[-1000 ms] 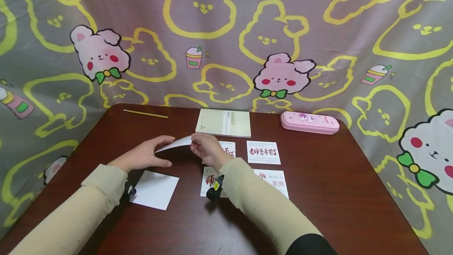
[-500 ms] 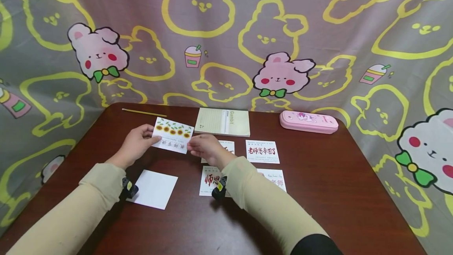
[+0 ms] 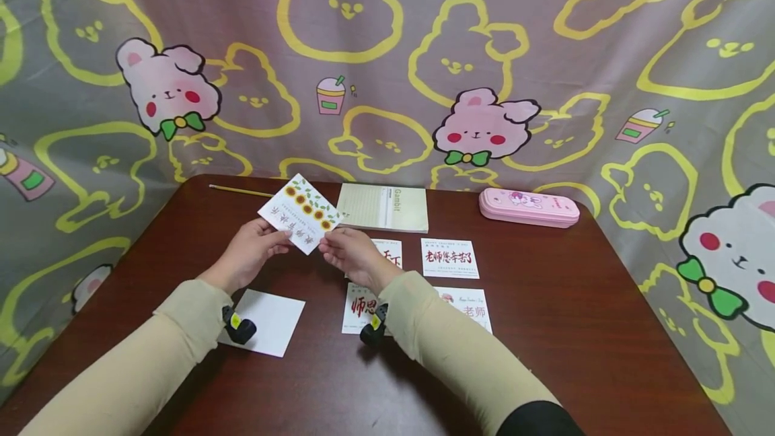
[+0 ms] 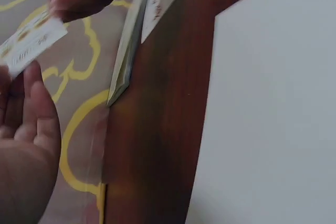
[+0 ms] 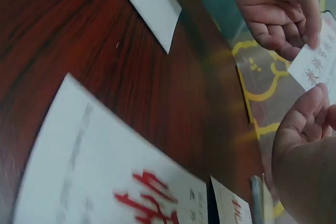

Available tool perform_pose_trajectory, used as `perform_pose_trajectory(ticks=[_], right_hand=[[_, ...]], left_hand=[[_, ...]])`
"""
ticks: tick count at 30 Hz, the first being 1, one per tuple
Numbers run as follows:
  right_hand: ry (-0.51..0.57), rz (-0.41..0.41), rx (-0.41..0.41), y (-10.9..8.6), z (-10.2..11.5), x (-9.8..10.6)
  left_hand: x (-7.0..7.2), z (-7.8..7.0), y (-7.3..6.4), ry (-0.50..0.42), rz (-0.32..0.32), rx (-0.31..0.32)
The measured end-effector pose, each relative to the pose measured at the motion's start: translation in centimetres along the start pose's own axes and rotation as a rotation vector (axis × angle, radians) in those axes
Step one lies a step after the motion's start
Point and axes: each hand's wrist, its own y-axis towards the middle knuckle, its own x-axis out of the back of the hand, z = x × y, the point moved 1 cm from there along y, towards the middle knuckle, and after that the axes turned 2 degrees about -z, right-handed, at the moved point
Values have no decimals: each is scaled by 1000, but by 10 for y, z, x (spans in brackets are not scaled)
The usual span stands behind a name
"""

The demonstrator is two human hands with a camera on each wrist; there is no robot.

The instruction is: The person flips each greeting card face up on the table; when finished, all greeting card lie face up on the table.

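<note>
Both hands hold a white card (image 3: 301, 212) printed with sunflowers and dark characters, raised above the table in the head view. It is tilted, with the flower row toward the upper right. My left hand (image 3: 249, 254) pinches its lower left edge between thumb and fingers. At the card's right corner, my right hand (image 3: 354, 256) pinches with thumb and fingertips. The right wrist view shows both thumbs on the card (image 5: 311, 69). Below my left wrist lies a blank white card (image 3: 272, 328). Beside my right hand are cards with red characters, including one card (image 3: 449, 259) at the upper right.
A cream notebook (image 3: 383, 207) lies at the back, just beyond the hands. To its left is a yellow pencil (image 3: 241, 190), partly covered by the raised card. A pink pencil case (image 3: 529, 208) stands at the back right. A patterned curtain (image 3: 375, 86) hangs behind the table.
The card has turned from nearly edge-on to show its printed sunflower face, then rotated and risen slightly. My left hand has gone from spread fingers to pinching its edge. The table cards stay put.
</note>
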Motion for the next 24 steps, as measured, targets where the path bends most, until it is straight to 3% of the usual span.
perform_pose_trajectory(ticks=[2, 5, 8, 11, 13, 16, 20, 24], right_hand=[[-128, -21, 60, -2, 3, 1], [-421, -74, 213, -4, 13, 6], [-723, -113, 401, -8, 29, 9], [-968, -99, 549, -12, 47, 6], [-1088, -77, 614, -13, 55, 2], [-1174, -34, 636, -13, 59, -2], [-1190, 16, 591, -12, 55, -1], [-1189, 60, 541, -13, 50, 3]], left_hand=[[-1, 0, 1, 133, -28, -14], [4, -2, 3, 384, -57, -48], [7, -5, 3, 626, -9, -110], [5, -9, 2, 777, 69, -183], [0, -11, 3, 814, 119, -218], [-5, -14, 4, 828, 172, -265], [-8, -13, 4, 818, 200, -278], [-7, -11, 4, 824, 188, -279]])
